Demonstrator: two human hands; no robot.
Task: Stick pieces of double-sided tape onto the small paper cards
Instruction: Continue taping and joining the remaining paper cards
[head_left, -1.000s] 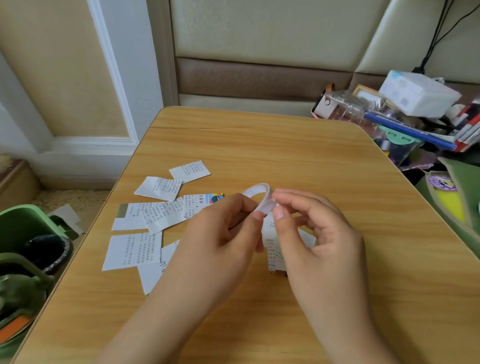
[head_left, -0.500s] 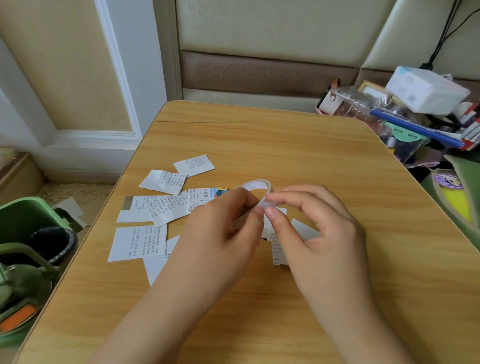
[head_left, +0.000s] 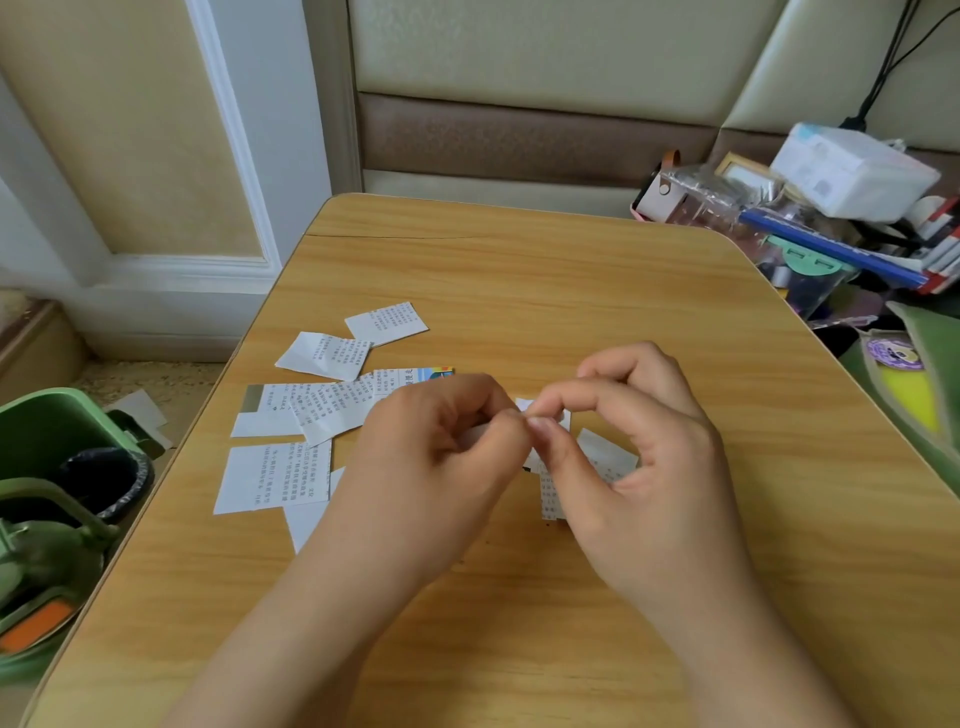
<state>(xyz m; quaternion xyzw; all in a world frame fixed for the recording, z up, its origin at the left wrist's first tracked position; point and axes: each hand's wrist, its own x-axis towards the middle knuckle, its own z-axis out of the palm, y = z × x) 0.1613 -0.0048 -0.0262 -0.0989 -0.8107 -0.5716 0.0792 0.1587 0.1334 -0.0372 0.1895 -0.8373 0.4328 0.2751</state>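
Over a wooden table (head_left: 519, 270) strewn with printed paper cards (head_left: 272, 478), the left hand (head_left: 436, 457) and right hand (head_left: 639, 457) pinch a white tape strip (head_left: 523, 405) together. A piece is seemingly being separated; next it needs pressing onto a card.

Soft, even daylight all over, no harsh spots. Faint sheen on the light wooden tabletop (head_left: 519, 270) toward the far edge, nothing blown out. Weak, fuzzy shadows under both hands and under the scattered printed white paper slips (head_left: 275, 475), so pretty diffuse light, source hard to pin down. Slight motion blur on the fingertips (head_left: 540, 423) where left hand (head_left: 441, 457) and right hand (head_left: 649, 467) meet. Print on the slips too small to read. Obvious wide-angle bending: white door trim (head_left: 234, 156) bowed, table corners stretched. Green bin (head_left: 52, 431) at the left edge soft and smeared.
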